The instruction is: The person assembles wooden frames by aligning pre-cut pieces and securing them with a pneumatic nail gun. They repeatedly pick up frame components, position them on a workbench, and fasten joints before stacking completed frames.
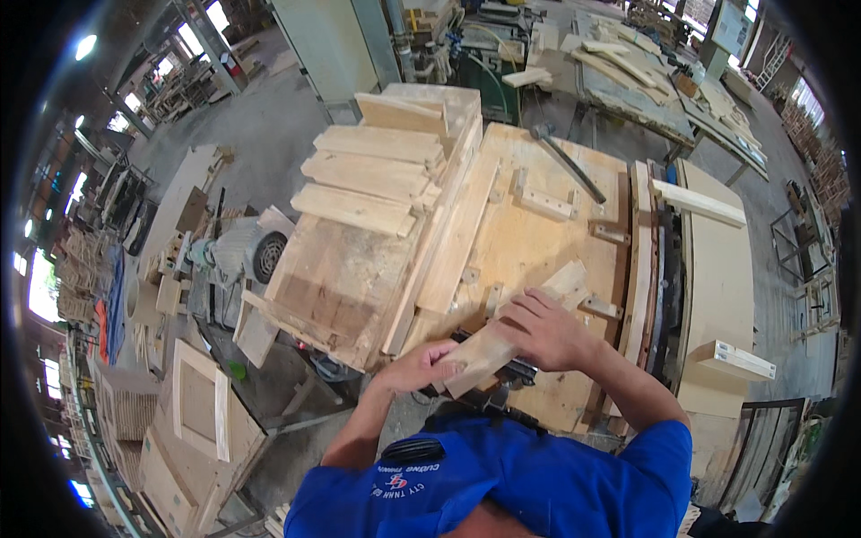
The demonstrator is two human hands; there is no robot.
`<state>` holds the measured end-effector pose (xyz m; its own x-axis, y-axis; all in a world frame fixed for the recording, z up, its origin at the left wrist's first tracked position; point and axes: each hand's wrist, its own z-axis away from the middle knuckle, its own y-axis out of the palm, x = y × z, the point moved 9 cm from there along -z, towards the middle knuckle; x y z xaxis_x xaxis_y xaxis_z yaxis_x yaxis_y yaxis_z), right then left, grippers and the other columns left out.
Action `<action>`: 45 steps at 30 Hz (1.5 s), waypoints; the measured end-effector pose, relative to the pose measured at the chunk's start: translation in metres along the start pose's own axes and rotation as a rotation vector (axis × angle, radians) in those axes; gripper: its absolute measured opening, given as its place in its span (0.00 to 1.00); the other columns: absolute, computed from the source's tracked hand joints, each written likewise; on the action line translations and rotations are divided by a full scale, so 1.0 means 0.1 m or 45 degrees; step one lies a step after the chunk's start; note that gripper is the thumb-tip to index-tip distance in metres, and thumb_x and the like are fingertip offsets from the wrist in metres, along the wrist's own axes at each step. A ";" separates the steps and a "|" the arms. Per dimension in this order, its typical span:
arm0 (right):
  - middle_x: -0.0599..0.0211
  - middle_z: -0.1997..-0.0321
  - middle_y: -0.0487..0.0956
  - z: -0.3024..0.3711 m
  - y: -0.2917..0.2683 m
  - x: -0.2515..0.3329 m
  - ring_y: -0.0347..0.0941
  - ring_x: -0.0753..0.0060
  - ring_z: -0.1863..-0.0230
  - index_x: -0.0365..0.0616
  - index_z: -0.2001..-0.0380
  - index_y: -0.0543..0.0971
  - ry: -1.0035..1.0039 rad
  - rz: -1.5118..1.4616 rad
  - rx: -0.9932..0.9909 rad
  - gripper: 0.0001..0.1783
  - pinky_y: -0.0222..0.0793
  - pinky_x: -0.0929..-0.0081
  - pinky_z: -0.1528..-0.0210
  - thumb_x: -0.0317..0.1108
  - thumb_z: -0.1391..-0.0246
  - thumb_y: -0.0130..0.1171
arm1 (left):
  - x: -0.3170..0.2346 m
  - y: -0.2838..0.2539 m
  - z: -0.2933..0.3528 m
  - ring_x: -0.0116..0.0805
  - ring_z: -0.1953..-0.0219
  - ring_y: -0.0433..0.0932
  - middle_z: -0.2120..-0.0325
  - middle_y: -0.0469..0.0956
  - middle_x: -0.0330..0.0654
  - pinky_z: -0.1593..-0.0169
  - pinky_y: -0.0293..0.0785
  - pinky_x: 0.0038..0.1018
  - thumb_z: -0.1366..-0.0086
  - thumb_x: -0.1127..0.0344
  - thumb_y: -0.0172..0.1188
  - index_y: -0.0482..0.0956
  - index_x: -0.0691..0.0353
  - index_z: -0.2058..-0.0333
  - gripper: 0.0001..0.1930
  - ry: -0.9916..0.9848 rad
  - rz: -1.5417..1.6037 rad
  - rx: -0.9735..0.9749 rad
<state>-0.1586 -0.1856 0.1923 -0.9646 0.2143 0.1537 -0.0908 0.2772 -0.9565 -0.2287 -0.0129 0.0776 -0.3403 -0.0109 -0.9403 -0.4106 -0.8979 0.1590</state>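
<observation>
A person in a blue shirt stands at a plywood workbench (538, 224) in a woodworking shop. Both hands grip one short wooden block (502, 336). The left hand (417, 366) is closed around its lower end, close to the person's chest. The right hand (547, 330) is pressed over its middle, fingers curled on top. The block's long axis runs diagonally, its far end pointing up and to the right, away from the body. It lies at the bench's near edge, over a dark clamp-like fixture (502, 377). Farther back on the bench lie a stack of planks (368, 175) at left and a hammer (565, 157). Concrete floor (269, 125), machines and lumber-covered tables (646, 81) surround the bench.
</observation>
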 end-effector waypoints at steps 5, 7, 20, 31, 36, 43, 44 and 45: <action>0.52 0.51 0.74 0.48 0.38 -0.38 0.70 0.48 0.49 0.37 0.43 0.75 0.352 -0.163 -0.067 0.35 0.65 0.54 0.43 0.42 0.54 0.68 | 0.68 -0.54 0.03 0.25 0.74 0.80 0.68 0.84 0.41 0.78 0.73 0.20 0.22 0.58 0.53 0.77 0.67 0.46 0.18 -0.211 0.543 -0.712; 0.52 0.50 0.74 0.66 0.48 -0.53 0.70 0.47 0.48 0.36 0.42 0.75 0.519 -0.136 -0.033 0.37 0.65 0.54 0.43 0.42 0.55 0.70 | 0.75 -0.63 0.16 0.25 0.80 0.78 0.72 0.83 0.42 0.83 0.68 0.20 0.23 0.57 0.54 0.77 0.66 0.51 0.16 -0.273 0.508 -0.975; 0.52 0.46 0.74 0.51 1.07 -0.89 0.69 0.50 0.42 0.39 0.36 0.74 0.768 -0.052 0.172 0.41 0.63 0.56 0.37 0.47 0.52 0.71 | 1.13 -0.87 -0.56 0.21 0.82 0.67 0.75 0.76 0.37 0.83 0.61 0.20 0.22 0.60 0.53 0.73 0.58 0.63 0.10 -0.365 0.866 -1.031; 0.49 0.48 0.75 0.38 1.09 -0.94 0.69 0.45 0.45 0.36 0.40 0.76 0.601 -0.084 0.060 0.40 0.65 0.53 0.39 0.46 0.57 0.71 | 1.23 -0.89 -0.63 0.18 0.84 0.64 0.78 0.74 0.34 0.84 0.56 0.19 0.24 0.60 0.58 0.75 0.55 0.68 0.11 -0.320 0.880 -1.066; 0.50 0.48 0.75 0.37 0.98 -0.87 0.69 0.44 0.45 0.35 0.41 0.75 0.546 -0.118 -0.047 0.41 0.66 0.53 0.39 0.43 0.59 0.73 | 1.06 -0.82 -0.65 0.21 0.85 0.64 0.79 0.75 0.36 0.85 0.54 0.23 0.27 0.58 0.61 0.75 0.58 0.68 0.13 -0.299 0.853 -1.160; 0.51 0.49 0.75 0.25 0.91 -0.84 0.69 0.43 0.46 0.35 0.42 0.76 0.491 -0.214 -0.103 0.41 0.67 0.52 0.41 0.38 0.62 0.76 | 1.06 -0.86 -0.62 0.23 0.85 0.65 0.79 0.76 0.35 0.85 0.56 0.24 0.25 0.55 0.60 0.76 0.59 0.67 0.14 -0.262 0.776 -1.178; 0.50 0.49 0.75 0.24 0.92 -0.84 0.69 0.43 0.46 0.35 0.42 0.76 0.486 -0.216 -0.100 0.41 0.66 0.52 0.41 0.37 0.62 0.76 | 1.07 -0.85 -0.61 0.23 0.85 0.65 0.79 0.76 0.35 0.85 0.56 0.24 0.25 0.55 0.60 0.76 0.59 0.67 0.14 -0.265 0.782 -1.178; 0.50 0.49 0.75 0.23 0.91 -0.85 0.69 0.43 0.46 0.35 0.42 0.76 0.483 -0.218 -0.097 0.41 0.66 0.52 0.41 0.37 0.63 0.76 | 1.06 -0.87 -0.62 0.24 0.85 0.65 0.79 0.76 0.36 0.85 0.56 0.25 0.26 0.56 0.60 0.76 0.60 0.67 0.14 -0.241 0.792 -1.181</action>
<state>-0.0910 -0.2003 0.0863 -0.7765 0.4844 0.4030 -0.2098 0.4043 -0.8902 -0.1770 0.0365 -0.0540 -0.4213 -0.5733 -0.7027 0.6334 -0.7406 0.2245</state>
